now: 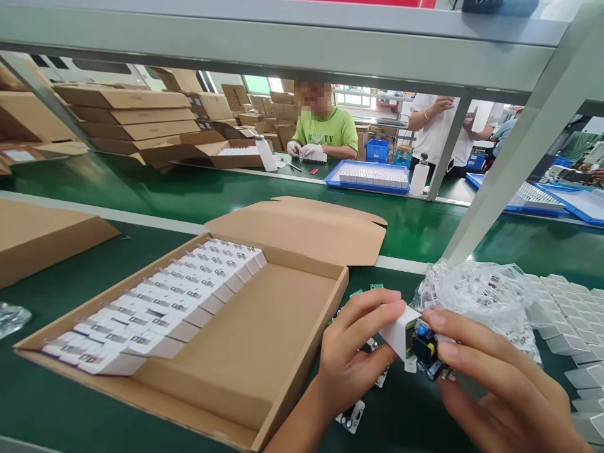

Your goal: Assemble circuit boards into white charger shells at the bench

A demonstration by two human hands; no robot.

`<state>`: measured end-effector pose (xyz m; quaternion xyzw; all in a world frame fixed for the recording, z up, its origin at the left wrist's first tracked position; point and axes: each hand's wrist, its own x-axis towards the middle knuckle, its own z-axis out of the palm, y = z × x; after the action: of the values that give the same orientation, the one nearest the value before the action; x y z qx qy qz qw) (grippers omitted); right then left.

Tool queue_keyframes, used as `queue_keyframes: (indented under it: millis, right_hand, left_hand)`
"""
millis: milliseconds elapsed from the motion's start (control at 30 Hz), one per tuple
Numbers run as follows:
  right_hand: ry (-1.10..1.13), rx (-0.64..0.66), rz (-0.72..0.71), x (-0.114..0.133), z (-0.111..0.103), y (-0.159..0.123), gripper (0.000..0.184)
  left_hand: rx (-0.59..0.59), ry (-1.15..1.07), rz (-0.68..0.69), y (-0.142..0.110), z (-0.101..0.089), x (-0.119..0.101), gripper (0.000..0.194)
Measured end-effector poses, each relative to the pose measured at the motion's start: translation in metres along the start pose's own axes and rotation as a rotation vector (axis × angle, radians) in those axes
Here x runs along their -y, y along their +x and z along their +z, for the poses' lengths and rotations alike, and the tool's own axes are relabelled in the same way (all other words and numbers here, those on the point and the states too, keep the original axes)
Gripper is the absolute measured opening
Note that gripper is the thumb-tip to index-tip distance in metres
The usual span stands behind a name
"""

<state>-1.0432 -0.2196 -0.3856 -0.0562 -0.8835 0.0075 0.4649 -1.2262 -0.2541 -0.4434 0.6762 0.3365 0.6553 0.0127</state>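
Hands at a green assembly bench, seen from head height. Left hand (pixel 356 352) is curled, fingers close together, gripping a white plug housing (pixel 399 333) at frame centre, with the forearm rising from 7 o'clock. Right hand (pixel 504 384) enters from 4 o'clock, fingers side by side and partly bent, its fingertips (pixel 436 318) pressing on the far end of a green circuit board (pixel 425 349). The board carries a blue part and black components and sits in the open end of the housing, held between both hands. Loose circuit boards (pixel 352 415) lie on the bench (pixel 94 402) just below the left hand. At 9 o'clock, an open cardboard tray (pixel 245 340) holds rows of white adapters (pixel 155 308) with metal pins. A clear plastic bag (pixel 472 296) lies at 2 o'clock, and white housings (pixel 566 314) lie in rows at 3 o'clock. At 12 o'clock, beyond a steel shelf frame (pixel 509 170), a co-worker (pixel 325 129) in a green shirt sits with gloved hands together, near a blue tray (pixel 368 176).
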Motion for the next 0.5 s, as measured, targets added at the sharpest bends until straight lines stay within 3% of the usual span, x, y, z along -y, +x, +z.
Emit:
queue_keyframes:
  millis: [300, 500]
  right_hand:
    - [0.022, 0.138, 0.012, -0.005, -0.010, -0.014, 0.051]
    - [-0.009, 0.039, 0.067, -0.001, -0.005, -0.003, 0.040]
  left_hand:
    - [-0.008, 0.075, 0.028, 0.003, 0.000, -0.002, 0.044]
    - [0.021, 0.068, 0.020, 0.006, -0.002, -0.005, 0.043]
